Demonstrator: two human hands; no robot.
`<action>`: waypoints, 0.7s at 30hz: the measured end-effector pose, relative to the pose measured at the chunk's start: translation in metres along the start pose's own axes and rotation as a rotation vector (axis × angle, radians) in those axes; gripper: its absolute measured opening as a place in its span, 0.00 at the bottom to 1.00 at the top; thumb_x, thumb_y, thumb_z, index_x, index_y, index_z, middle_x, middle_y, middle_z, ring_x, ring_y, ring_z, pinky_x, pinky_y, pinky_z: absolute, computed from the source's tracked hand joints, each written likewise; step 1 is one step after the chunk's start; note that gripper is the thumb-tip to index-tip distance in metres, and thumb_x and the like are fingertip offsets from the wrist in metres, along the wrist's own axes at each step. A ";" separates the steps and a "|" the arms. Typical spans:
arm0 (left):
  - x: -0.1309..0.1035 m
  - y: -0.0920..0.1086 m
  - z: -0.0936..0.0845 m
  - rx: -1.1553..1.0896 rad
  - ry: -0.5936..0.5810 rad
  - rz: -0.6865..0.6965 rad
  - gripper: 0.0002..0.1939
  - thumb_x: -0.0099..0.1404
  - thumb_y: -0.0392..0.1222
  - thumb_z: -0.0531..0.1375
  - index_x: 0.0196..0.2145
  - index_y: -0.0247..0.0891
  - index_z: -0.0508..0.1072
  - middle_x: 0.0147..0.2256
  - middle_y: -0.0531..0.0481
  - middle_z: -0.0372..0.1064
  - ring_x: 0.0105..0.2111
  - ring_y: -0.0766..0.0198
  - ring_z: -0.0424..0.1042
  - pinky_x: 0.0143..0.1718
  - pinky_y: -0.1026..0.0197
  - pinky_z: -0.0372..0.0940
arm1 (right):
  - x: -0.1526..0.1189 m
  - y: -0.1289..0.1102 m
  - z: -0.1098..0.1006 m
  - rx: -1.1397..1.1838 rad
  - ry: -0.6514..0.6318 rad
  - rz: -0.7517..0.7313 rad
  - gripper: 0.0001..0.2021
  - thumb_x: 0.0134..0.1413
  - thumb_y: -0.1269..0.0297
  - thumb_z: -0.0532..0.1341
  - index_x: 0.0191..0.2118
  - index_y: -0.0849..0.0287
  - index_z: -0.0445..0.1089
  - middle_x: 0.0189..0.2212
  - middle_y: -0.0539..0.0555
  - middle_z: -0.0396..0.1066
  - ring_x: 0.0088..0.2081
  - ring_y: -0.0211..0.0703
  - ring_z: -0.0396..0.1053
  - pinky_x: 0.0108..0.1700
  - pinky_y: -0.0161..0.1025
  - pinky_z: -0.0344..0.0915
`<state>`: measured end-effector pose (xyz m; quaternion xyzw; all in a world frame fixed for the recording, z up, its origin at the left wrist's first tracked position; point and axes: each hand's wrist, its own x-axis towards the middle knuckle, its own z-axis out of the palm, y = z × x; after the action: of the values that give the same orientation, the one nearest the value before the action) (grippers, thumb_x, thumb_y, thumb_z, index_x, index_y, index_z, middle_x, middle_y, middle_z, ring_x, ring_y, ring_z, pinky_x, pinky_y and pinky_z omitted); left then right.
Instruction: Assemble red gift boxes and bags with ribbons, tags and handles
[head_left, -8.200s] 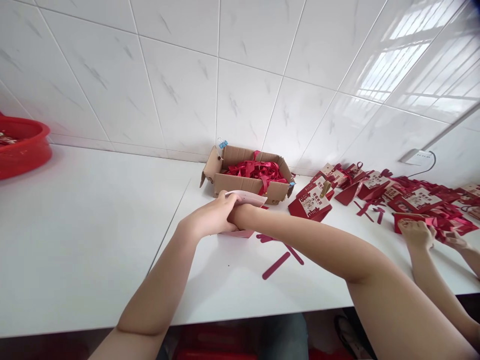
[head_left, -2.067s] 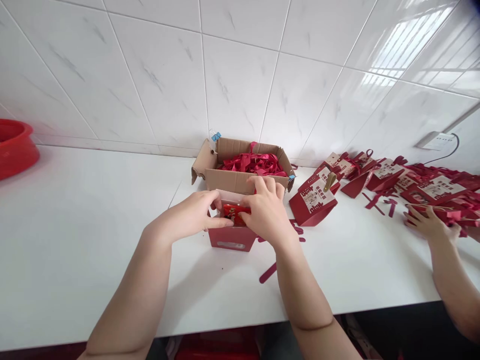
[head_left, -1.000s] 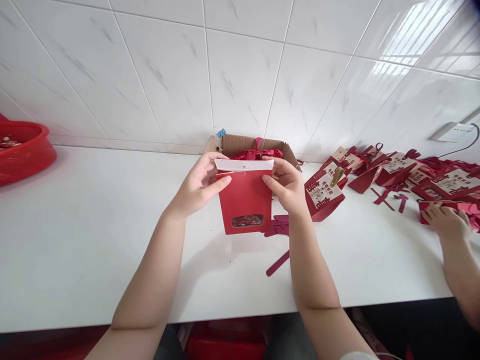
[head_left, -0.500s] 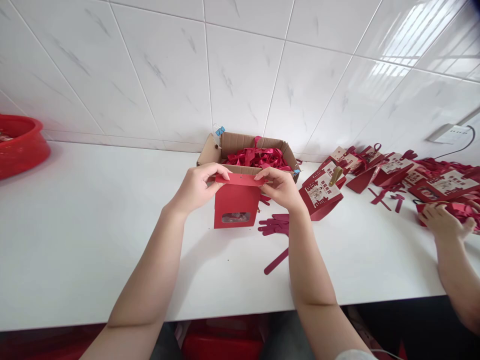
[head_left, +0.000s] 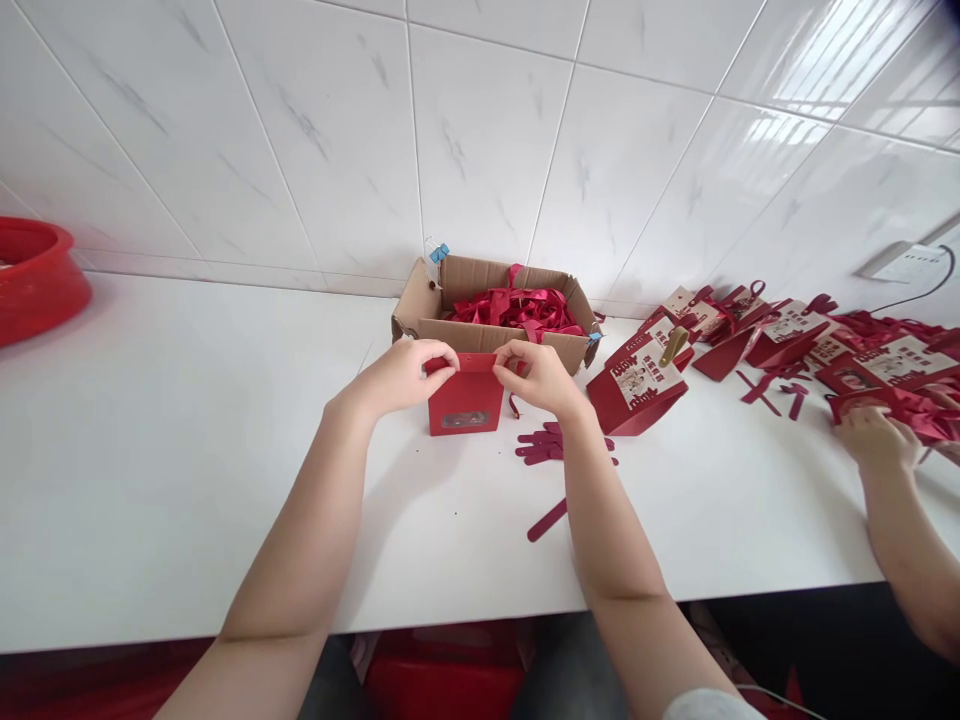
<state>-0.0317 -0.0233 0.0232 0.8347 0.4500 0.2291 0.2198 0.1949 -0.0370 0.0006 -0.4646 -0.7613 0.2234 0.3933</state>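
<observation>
A small red gift box [head_left: 465, 400] with a clear window low on its front stands upright on the white table. My left hand [head_left: 409, 375] pinches the left end of its top edge, and my right hand [head_left: 541, 375] pinches the right end. Behind it is an open cardboard box [head_left: 433, 328] full of dark red ribbons [head_left: 517, 308]. Several maroon straps [head_left: 541, 443] lie by my right forearm, with a single strap [head_left: 547, 521] nearer the front. To the right stands a printed red box [head_left: 637, 385] with a gold-brown strap loop.
More printed red boxes with ribbons [head_left: 787, 330] crowd the back right. Another person's hand [head_left: 877, 438] touches a red box at the far right. A red plastic basin [head_left: 45, 290] sits at the far left. White tiles [head_left: 480, 130] rise behind the table [head_left: 187, 450].
The red box's top strip has gone from broad and facing up to narrow and upright. My right hand has moved slightly left. The view has shifted a little.
</observation>
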 end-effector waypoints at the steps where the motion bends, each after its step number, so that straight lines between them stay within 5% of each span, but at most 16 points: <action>1: 0.001 0.000 0.001 -0.009 0.004 -0.005 0.10 0.63 0.45 0.54 0.37 0.45 0.75 0.41 0.50 0.74 0.33 0.59 0.70 0.31 0.59 0.64 | 0.001 -0.001 0.003 -0.022 0.035 0.008 0.04 0.50 0.64 0.60 0.32 0.57 0.66 0.32 0.51 0.72 0.32 0.41 0.68 0.37 0.39 0.65; 4: 0.002 0.001 0.003 -0.022 0.001 0.007 0.11 0.65 0.43 0.52 0.37 0.45 0.75 0.40 0.51 0.75 0.34 0.58 0.72 0.34 0.58 0.65 | 0.005 0.000 0.014 -0.028 0.122 0.036 0.11 0.50 0.59 0.63 0.38 0.56 0.65 0.35 0.52 0.71 0.37 0.43 0.69 0.39 0.40 0.65; 9: 0.002 0.006 0.007 -0.148 0.017 0.016 0.22 0.63 0.43 0.56 0.56 0.49 0.63 0.47 0.50 0.74 0.44 0.55 0.72 0.44 0.55 0.66 | 0.005 0.004 0.015 0.036 -0.021 0.017 0.07 0.56 0.63 0.57 0.40 0.55 0.70 0.38 0.52 0.74 0.39 0.44 0.71 0.41 0.41 0.67; 15: 0.010 0.009 0.022 -0.222 0.105 -0.002 0.13 0.61 0.51 0.59 0.36 0.42 0.78 0.37 0.48 0.77 0.37 0.56 0.74 0.37 0.58 0.68 | -0.001 -0.005 -0.005 -0.091 -0.022 0.046 0.11 0.56 0.60 0.59 0.44 0.54 0.72 0.42 0.55 0.74 0.43 0.49 0.71 0.44 0.46 0.68; 18: 0.015 0.006 0.027 -0.263 0.142 -0.049 0.13 0.59 0.52 0.61 0.35 0.41 0.79 0.36 0.48 0.77 0.35 0.55 0.74 0.35 0.57 0.69 | -0.011 -0.007 -0.022 -0.136 0.133 0.098 0.14 0.57 0.59 0.58 0.47 0.55 0.70 0.46 0.58 0.73 0.45 0.50 0.71 0.46 0.48 0.68; 21: 0.016 0.002 0.033 -0.342 0.179 -0.086 0.15 0.56 0.52 0.63 0.36 0.41 0.80 0.38 0.47 0.78 0.38 0.54 0.75 0.37 0.57 0.69 | -0.027 0.004 -0.026 -0.166 0.194 0.244 0.09 0.56 0.65 0.56 0.41 0.54 0.71 0.38 0.56 0.75 0.37 0.48 0.73 0.41 0.47 0.69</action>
<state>-0.0032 -0.0159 0.0011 0.7416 0.4575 0.3659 0.3270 0.2248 -0.0594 0.0028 -0.6038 -0.6734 0.1602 0.3953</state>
